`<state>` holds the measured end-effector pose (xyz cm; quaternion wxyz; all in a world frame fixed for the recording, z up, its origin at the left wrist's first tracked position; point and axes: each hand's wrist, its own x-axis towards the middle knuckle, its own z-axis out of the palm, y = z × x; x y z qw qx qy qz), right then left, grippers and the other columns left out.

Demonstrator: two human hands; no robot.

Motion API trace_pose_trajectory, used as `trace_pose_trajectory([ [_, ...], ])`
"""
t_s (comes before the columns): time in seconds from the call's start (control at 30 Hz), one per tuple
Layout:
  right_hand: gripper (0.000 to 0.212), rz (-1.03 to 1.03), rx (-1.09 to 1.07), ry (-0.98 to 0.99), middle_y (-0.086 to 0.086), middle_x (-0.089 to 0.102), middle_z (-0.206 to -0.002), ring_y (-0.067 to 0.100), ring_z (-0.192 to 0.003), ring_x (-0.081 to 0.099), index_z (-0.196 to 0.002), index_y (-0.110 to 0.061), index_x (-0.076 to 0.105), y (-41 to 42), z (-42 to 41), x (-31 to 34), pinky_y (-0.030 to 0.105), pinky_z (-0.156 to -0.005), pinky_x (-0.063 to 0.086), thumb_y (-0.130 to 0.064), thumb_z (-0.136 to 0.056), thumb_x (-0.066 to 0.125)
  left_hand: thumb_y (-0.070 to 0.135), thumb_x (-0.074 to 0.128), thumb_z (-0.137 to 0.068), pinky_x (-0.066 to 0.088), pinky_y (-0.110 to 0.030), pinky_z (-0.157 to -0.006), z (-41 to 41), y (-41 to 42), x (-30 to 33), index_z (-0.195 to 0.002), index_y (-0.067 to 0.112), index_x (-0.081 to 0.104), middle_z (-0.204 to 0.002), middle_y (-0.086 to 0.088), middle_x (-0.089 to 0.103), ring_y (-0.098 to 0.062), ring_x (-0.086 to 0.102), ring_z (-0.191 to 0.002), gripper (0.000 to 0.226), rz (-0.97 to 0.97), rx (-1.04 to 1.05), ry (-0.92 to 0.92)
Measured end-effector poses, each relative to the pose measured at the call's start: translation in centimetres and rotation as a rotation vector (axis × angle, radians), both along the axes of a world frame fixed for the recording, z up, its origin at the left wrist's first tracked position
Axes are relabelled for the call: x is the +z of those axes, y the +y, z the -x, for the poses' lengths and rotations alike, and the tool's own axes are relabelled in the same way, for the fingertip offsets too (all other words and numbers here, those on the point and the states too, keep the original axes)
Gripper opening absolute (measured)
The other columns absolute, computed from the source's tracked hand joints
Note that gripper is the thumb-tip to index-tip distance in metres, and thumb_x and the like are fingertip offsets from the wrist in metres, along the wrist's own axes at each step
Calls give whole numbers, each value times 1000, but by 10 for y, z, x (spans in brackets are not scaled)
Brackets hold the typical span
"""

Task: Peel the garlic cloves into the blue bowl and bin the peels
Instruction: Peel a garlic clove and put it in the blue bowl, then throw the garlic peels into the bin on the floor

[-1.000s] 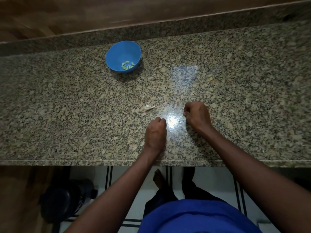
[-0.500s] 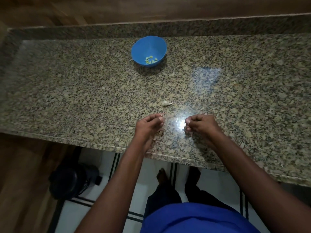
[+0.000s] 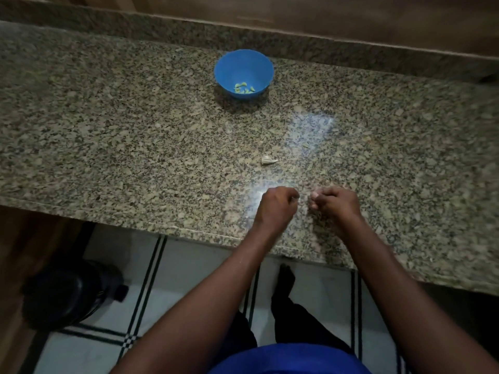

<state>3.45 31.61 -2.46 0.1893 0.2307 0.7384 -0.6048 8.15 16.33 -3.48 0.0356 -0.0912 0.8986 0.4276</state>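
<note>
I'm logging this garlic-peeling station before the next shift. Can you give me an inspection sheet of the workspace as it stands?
Surface: speckled granite counter, glare patch near the hands.
Job's things: blue bowl toward the back, peeled cloves inside; one pale garlic piece loose on the counter, apart from both hands.
Clutter: nothing seen.
Hands: left hand and right hand curled, fingertips close together over the front edge; whatever they pinch is too small to tell.
Cables: nothing seen.
Surroundings: black bin on the tiled floor below left; wooden wall behind.
</note>
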Motion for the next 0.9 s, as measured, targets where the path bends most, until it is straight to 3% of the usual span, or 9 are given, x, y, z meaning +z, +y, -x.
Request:
trace_pose_trajectory([
  [0.1, 15, 4, -51, -29, 20, 74, -83, 30, -72, 70, -71, -2, 72, 5, -2, -5, 38, -69, 56, 5, -83, 78, -1, 60, -83, 50, -40, -59, 1, 8, 2, -76, 3, 70, -76, -15, 64, -33, 60, -68, 13, 243, -147, 44],
  [0.23, 13, 13, -31, -9, 17, 74, -80, 25, -68, 70, -73, -1, 72, 3, -3, -1, 38, -72, 60, 3, -83, 79, -5, 62, -82, 36, -36, -48, -5, 10, 7, -71, 4, 63, -69, -14, 58, -32, 54, -57, 14, 360, -154, 101],
  [0.37, 16, 59, 19, -22, 14, 65, -68, 15, -49, 64, -74, 1, 66, -6, -13, 11, 27, -49, 57, 6, -87, 74, -3, 57, -88, 50, -38, -50, -14, -7, 5, -76, 4, 67, -71, -11, 62, -23, 56, -57, 17, 386, -31, 67],
  [0.43, 14, 138, 73, -65, 17, 62, -64, 18, -47, 62, -77, 3, 65, -15, -21, 13, 28, -44, 53, 7, -89, 71, 2, 63, -92, 50, -25, -46, -24, -27, 12, -80, 8, 71, -71, -3, 66, -12, 59, -55, 16, 210, 141, -25],
  [0.5, 11, 201, 130, -111, 21, 63, -69, 26, -55, 63, -79, 3, 67, -30, -29, 11, 32, -51, 54, 5, -89, 72, 6, 72, -90, 51, -15, -48, -34, -56, 19, -87, 6, 76, -73, -3, 72, -4, 65, -55, 5, -143, 395, -104],
  [0.63, 6, 277, 249, -146, 17, 69, -77, 27, -69, 68, -86, 4, 72, -78, -39, 16, 37, -71, 59, 0, -88, 76, 6, 77, -89, 58, -23, -59, -71, -117, 40, -92, 2, 75, -74, -7, 74, -13, 66, -60, 5, -793, 772, -127],
  [0.73, 4, 338, 345, -150, 11, 68, -77, 18, -64, 67, -88, 3, 70, -126, -54, 29, 25, -64, 58, 1, -90, 73, 1, 71, -92, 56, -17, -59, -109, -153, 57, -89, 4, 71, -68, -3, 68, -8, 62, -57, 4, -1050, 879, -5],
  [0.9, 4, 444, 512, -175, 12, 63, -77, 18, -66, 62, -95, 5, 67, -223, -102, 54, 22, -65, 57, 2, -93, 68, -1, 59, -97, 51, -13, -56, -186, -227, 76, -82, 6, 68, -71, -2, 63, -5, 61, -61, 19, -1321, 952, 178],
])
